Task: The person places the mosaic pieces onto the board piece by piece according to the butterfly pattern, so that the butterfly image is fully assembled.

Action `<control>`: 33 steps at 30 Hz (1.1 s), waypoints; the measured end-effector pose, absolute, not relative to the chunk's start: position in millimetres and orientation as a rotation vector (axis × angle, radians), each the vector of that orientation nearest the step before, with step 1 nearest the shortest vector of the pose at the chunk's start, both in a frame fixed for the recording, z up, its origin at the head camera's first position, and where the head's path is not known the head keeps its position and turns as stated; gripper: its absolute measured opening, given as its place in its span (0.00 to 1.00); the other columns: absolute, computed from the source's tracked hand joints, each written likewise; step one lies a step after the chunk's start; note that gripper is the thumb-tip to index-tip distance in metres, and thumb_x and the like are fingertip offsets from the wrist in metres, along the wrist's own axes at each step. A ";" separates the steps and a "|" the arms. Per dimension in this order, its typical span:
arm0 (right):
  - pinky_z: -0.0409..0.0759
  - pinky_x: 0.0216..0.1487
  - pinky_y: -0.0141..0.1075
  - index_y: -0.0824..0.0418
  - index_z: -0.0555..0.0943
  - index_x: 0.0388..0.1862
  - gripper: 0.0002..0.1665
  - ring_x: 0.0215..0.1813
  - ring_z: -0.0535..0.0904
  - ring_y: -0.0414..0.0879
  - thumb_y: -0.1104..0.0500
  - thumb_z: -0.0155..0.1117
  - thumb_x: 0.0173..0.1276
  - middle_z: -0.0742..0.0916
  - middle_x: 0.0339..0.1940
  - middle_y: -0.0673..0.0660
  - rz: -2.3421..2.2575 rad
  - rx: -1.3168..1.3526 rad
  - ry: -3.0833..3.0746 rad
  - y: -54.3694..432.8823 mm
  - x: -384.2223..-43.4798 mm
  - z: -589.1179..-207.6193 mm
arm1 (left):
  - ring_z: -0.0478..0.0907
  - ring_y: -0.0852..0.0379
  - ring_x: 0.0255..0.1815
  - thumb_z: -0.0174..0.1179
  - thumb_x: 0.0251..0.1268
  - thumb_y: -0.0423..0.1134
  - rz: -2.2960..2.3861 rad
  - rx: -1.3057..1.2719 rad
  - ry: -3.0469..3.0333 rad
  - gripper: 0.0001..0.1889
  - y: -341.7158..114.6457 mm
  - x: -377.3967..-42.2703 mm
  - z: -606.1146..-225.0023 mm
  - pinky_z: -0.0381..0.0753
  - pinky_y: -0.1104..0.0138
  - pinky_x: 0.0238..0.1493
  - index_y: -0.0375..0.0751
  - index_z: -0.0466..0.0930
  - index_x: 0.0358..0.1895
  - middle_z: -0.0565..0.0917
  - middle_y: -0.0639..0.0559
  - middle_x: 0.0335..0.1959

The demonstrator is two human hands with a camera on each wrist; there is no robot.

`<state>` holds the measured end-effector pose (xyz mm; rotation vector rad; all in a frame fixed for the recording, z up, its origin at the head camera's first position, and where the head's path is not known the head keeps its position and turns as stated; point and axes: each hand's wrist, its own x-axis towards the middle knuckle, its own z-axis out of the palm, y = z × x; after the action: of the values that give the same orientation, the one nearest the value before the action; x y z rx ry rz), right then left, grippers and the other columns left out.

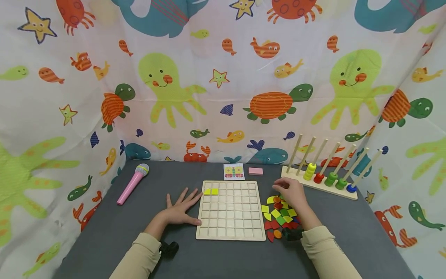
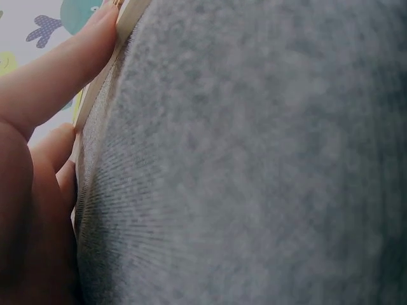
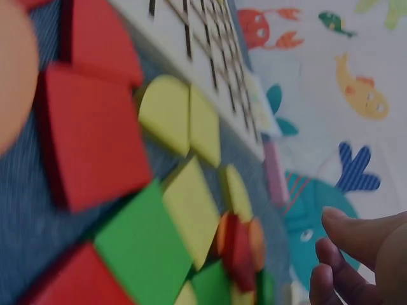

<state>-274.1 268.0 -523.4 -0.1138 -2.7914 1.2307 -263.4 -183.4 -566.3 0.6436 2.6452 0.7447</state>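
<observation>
My left hand (image 1: 181, 211) lies with fingers spread on the dark table, index fingertip and thumb at the left edge of a wooden grid board (image 1: 231, 236). Close up in the left wrist view, fingers touch the board's rim (image 2: 95, 101). Two yellow square tiles (image 1: 211, 191) sit side by side at the board's upper left. My right hand (image 1: 292, 192) hovers over the far end of a pile of coloured tiles (image 1: 280, 219), right of the board. Its fingers bend loosely, and nothing shows between thumb and fingertips in the right wrist view.
Behind the board are a picture card (image 1: 234, 171) and a pink block (image 1: 256, 171). A peg stand (image 1: 320, 185) with coloured beads stands back right. A pink toy microphone (image 1: 133, 184) lies to the left. A printed curtain (image 1: 223, 104) surrounds the table.
</observation>
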 end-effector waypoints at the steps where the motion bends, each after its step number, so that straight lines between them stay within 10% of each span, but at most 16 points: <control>1: 0.82 0.41 0.38 0.59 0.87 0.49 0.14 0.42 0.81 0.52 0.53 0.69 0.71 0.89 0.45 0.60 1.226 -0.141 -2.794 270.7 -275.3 -526.3 | 0.24 0.41 0.84 0.65 0.47 0.77 0.742 0.632 2.642 0.59 -183.0 -263.8 -564.9 0.02 0.28 0.56 0.68 0.46 0.82 0.43 0.57 0.85; 21: 0.70 0.42 0.48 0.62 0.87 0.37 0.16 0.34 0.77 0.51 0.48 0.69 0.70 0.86 0.31 0.56 0.960 -0.440 -3.119 290.5 -294.1 -534.1 | 0.26 0.43 0.84 0.64 0.43 0.80 0.675 0.574 2.670 0.61 -180.7 -264.0 -564.9 0.03 0.31 0.60 0.69 0.45 0.82 0.43 0.59 0.85; 33: 0.73 0.30 0.36 0.69 0.79 0.49 0.22 0.33 0.73 0.49 0.49 0.57 0.79 0.80 0.37 0.61 1.200 -0.331 -3.034 298.6 -293.9 -527.6 | 0.25 0.42 0.84 0.64 0.47 0.77 0.758 0.637 2.656 0.58 -183.5 -263.2 -565.3 0.02 0.28 0.56 0.67 0.47 0.82 0.45 0.57 0.85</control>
<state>-293.9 298.6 -527.6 -0.3306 -3.0337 1.1995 -263.2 -183.5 -565.3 0.6373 2.6555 0.7580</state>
